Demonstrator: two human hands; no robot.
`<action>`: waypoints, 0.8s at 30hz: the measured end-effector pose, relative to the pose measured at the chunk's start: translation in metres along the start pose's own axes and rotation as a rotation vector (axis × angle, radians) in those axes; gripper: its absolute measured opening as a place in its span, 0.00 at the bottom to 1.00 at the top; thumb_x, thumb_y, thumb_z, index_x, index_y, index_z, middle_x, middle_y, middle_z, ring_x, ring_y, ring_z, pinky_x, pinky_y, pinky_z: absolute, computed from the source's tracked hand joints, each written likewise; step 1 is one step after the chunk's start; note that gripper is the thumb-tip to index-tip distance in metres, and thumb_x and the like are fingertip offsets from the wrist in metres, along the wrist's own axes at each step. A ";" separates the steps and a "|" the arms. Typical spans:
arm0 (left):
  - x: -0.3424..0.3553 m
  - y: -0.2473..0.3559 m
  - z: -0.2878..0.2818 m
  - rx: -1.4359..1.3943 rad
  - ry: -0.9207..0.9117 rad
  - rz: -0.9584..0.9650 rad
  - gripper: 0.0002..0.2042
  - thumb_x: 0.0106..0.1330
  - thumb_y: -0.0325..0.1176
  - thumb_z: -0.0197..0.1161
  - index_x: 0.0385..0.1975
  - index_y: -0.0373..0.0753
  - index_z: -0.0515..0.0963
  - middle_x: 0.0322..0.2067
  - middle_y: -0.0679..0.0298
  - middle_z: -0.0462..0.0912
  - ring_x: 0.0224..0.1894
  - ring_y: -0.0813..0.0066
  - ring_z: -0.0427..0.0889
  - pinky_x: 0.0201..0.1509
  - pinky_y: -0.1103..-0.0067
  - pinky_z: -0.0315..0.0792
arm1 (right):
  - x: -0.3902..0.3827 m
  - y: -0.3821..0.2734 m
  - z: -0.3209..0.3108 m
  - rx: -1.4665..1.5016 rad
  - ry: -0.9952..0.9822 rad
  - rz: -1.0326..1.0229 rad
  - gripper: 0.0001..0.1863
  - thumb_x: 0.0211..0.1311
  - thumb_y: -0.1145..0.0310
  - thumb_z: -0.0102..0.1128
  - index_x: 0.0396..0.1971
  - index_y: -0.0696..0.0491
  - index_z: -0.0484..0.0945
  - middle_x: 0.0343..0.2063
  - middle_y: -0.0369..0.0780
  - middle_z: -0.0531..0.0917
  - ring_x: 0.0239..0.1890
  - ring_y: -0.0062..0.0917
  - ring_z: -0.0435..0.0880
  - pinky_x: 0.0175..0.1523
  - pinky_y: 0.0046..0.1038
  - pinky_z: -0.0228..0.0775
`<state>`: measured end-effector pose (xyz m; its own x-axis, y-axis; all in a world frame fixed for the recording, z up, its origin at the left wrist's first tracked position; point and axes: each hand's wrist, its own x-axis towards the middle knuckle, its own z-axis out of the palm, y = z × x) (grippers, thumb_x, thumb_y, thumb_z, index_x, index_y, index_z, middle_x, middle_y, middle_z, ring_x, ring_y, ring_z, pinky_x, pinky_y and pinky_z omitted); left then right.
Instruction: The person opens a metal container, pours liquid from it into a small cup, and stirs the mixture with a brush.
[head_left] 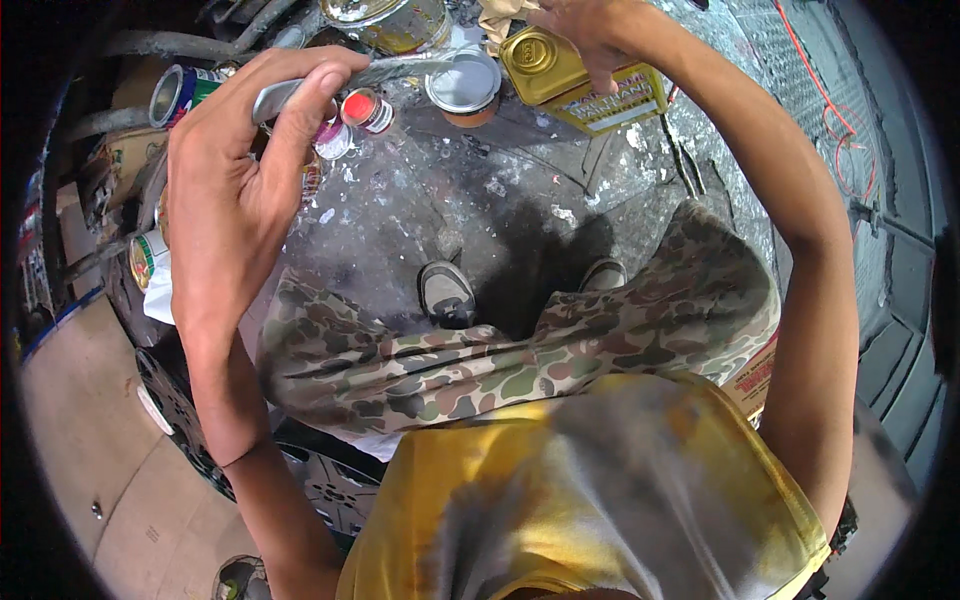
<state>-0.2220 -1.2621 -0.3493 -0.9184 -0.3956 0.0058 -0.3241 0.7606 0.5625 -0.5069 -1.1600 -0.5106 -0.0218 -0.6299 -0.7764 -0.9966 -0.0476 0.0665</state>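
My left hand (pixel 250 150) is closed around a flat grey metal spatula (pixel 385 70), its blade pointing right toward a small round tub of grey paint (pixel 463 82). Below the blade stand a small red-topped jar (pixel 367 110) and a pinkish jar (pixel 333 138). At the top, my right hand (pixel 595 35) reaches over a yellow rectangular metal can (pixel 625 100) with a round cap. Its fingers look spread, one hanging down in front of the can. Others come close to a crumpled brown piece (pixel 500 22); contact is unclear.
A large paint-smeared can (pixel 390 22) stands at the far edge. More cans, including a blue and green one (pixel 185 92), crowd the left beside metal bars. An orange cord (pixel 800 60) runs along the right. The grey floor (pixel 400 190) is paint-spattered; my shoes (pixel 446 290) are below.
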 end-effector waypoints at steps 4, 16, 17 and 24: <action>0.001 0.004 0.005 -0.083 0.038 -0.030 0.09 0.72 0.31 0.62 0.42 0.32 0.85 0.38 0.57 0.89 0.37 0.66 0.86 0.45 0.76 0.76 | -0.005 0.000 0.004 0.027 0.048 0.011 0.65 0.34 0.50 0.88 0.73 0.54 0.58 0.68 0.49 0.69 0.68 0.47 0.70 0.68 0.45 0.66; 0.028 -0.075 0.103 -0.071 -0.077 0.114 0.14 0.76 0.36 0.57 0.49 0.32 0.83 0.40 0.51 0.87 0.40 0.61 0.86 0.48 0.70 0.77 | -0.010 -0.007 -0.005 -0.002 0.044 -0.001 0.68 0.34 0.51 0.87 0.76 0.55 0.54 0.71 0.51 0.65 0.69 0.48 0.70 0.68 0.45 0.67; 0.030 -0.091 0.120 -0.074 -0.065 0.143 0.15 0.76 0.37 0.57 0.49 0.32 0.83 0.39 0.51 0.87 0.39 0.62 0.86 0.47 0.70 0.77 | -0.009 -0.010 -0.007 -0.012 0.017 0.020 0.67 0.34 0.51 0.87 0.75 0.55 0.54 0.71 0.51 0.66 0.68 0.49 0.70 0.67 0.45 0.67; 0.053 -0.096 0.139 -0.027 -0.294 -0.165 0.17 0.77 0.41 0.56 0.49 0.32 0.82 0.40 0.49 0.87 0.40 0.53 0.87 0.46 0.67 0.77 | -0.007 -0.006 -0.001 0.024 0.053 -0.010 0.65 0.31 0.54 0.87 0.73 0.56 0.58 0.68 0.51 0.69 0.66 0.49 0.73 0.66 0.45 0.69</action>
<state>-0.2714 -1.2851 -0.5178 -0.8814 -0.3441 -0.3236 -0.4714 0.6833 0.5576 -0.5002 -1.1558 -0.5052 -0.0082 -0.6701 -0.7422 -0.9984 -0.0356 0.0432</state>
